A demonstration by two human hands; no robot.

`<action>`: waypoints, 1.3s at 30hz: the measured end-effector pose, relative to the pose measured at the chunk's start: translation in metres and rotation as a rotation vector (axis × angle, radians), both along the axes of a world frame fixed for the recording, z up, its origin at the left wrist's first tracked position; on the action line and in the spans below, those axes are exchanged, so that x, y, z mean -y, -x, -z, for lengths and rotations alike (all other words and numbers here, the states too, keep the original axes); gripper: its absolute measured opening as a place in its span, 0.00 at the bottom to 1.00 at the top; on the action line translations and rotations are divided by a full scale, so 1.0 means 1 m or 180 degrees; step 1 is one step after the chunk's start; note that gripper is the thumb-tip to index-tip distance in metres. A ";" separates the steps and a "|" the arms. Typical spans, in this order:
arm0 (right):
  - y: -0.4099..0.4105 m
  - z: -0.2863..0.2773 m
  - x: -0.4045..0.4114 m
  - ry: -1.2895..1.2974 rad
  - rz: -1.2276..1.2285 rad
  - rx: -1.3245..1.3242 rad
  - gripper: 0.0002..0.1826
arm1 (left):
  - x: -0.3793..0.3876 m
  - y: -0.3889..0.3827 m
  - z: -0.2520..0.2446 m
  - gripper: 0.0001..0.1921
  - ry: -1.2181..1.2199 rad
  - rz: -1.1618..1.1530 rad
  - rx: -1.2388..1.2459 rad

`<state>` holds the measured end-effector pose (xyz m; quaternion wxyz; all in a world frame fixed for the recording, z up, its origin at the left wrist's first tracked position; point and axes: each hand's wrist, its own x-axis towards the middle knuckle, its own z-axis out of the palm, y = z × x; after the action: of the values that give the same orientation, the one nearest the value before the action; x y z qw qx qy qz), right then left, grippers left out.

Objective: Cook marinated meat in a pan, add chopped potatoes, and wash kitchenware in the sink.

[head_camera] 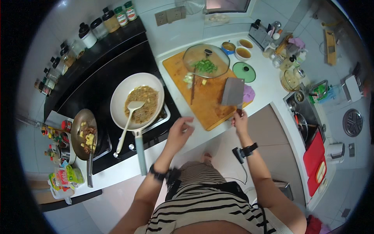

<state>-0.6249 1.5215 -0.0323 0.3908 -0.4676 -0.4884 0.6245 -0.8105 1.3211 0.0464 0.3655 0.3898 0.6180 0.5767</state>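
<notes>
My right hand grips the handle of a cleaver, whose broad blade is over the right part of a wooden cutting board. My left hand is empty, its fingers loosely curled and apart, near the counter's front edge between stove and board. Chopped green herbs show through a glass lid at the board's far end. Chopsticks, pale vegetable pieces and a small yellow piece lie on the board. A lilac cloth is beside the blade.
On the black cooktop, a white pan holds brownish food and a spatula; its handle juts past the edge. A dark pan holds meat and yellow pieces. Bowls and a green lid stand beyond the board.
</notes>
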 end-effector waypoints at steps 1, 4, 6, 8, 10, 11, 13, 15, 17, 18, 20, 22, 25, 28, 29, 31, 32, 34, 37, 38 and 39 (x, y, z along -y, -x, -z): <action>0.000 0.016 -0.007 0.0122 0.0026 -0.0012 0.11 | -0.043 0.006 0.024 0.16 0.0411 -0.0003 -0.0176; 0.006 0.064 -0.016 0.0242 0.0199 -0.0427 0.17 | -0.161 0.027 0.095 0.19 0.0304 -0.0430 -0.1801; 0.011 0.092 -0.018 0.0403 0.0271 -0.0378 0.18 | -0.217 0.042 0.138 0.20 0.0121 -0.0752 -0.2380; 0.013 0.102 -0.012 0.0434 0.0160 -0.0522 0.18 | -0.253 0.048 0.151 0.21 0.0944 -0.0696 -0.3152; 0.011 0.128 -0.014 0.0522 0.0170 -0.0570 0.18 | -0.281 0.051 0.151 0.20 0.1754 -0.0305 -0.3168; 0.013 0.156 -0.017 0.0140 0.0073 -0.0283 0.19 | -0.288 0.056 0.160 0.20 0.1990 -0.0242 -0.3281; 0.012 0.162 -0.023 -0.0241 -0.0046 0.0019 0.20 | -0.289 0.047 0.154 0.18 0.1754 -0.0519 -0.3202; 0.019 0.154 -0.026 -0.1717 -0.0335 0.1742 0.25 | -0.273 0.050 0.154 0.11 0.1484 -0.0512 -0.3042; 0.018 0.122 -0.041 -0.0871 -0.0991 0.1794 0.33 | -0.243 0.019 0.128 0.10 0.0615 -0.0891 -0.2997; 0.017 0.132 -0.057 -0.1087 -0.1070 0.2262 0.35 | -0.224 -0.015 0.085 0.13 0.0462 -0.0893 -0.2839; 0.036 0.121 -0.057 -0.1179 -0.1332 0.2492 0.33 | -0.152 -0.042 0.043 0.17 0.0233 -0.0688 -0.2354; 0.044 0.124 -0.073 -0.1351 -0.1658 0.2066 0.28 | -0.086 -0.064 0.007 0.15 0.0351 -0.0592 -0.2135; 0.064 0.085 -0.069 -0.1459 -0.1947 0.2075 0.25 | 0.014 -0.061 -0.036 0.13 -0.0209 -0.1229 -0.2667; 0.060 0.042 -0.062 -0.1796 -0.1792 0.2842 0.26 | 0.111 -0.020 -0.091 0.14 -0.0212 -0.2519 -0.3292; 0.048 0.057 -0.069 -0.2337 -0.1388 0.2587 0.28 | 0.141 0.000 -0.107 0.14 -0.0331 -0.3020 -0.3500; 0.022 0.071 -0.081 -0.2724 -0.1279 0.2413 0.29 | 0.200 0.045 -0.121 0.14 -0.0188 -0.4097 -0.3759; 0.007 0.078 -0.086 -0.2736 -0.1193 0.2225 0.29 | 0.225 0.071 -0.125 0.14 -0.0104 -0.4396 -0.3913; -0.011 0.073 -0.068 -0.2683 -0.1051 0.2097 0.28 | 0.265 0.128 -0.122 0.12 0.0206 -0.4689 -0.3873; -0.030 0.046 -0.033 -0.2095 -0.1019 0.1476 0.26 | 0.331 0.239 -0.074 0.15 0.0690 -0.4234 -0.3911; -0.036 0.028 -0.019 -0.1906 -0.1044 0.2078 0.26 | 0.346 0.260 -0.054 0.19 0.1107 -0.3717 -0.3835; -0.051 0.026 -0.014 -0.2081 -0.1091 0.1840 0.27 | 0.368 0.276 -0.032 0.23 0.1288 -0.2854 -0.3394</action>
<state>-0.5742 1.5357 -0.0587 0.2568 -0.3873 -0.8186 0.3376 -1.0863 0.9532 0.0782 -0.1922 0.2519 0.9071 0.2771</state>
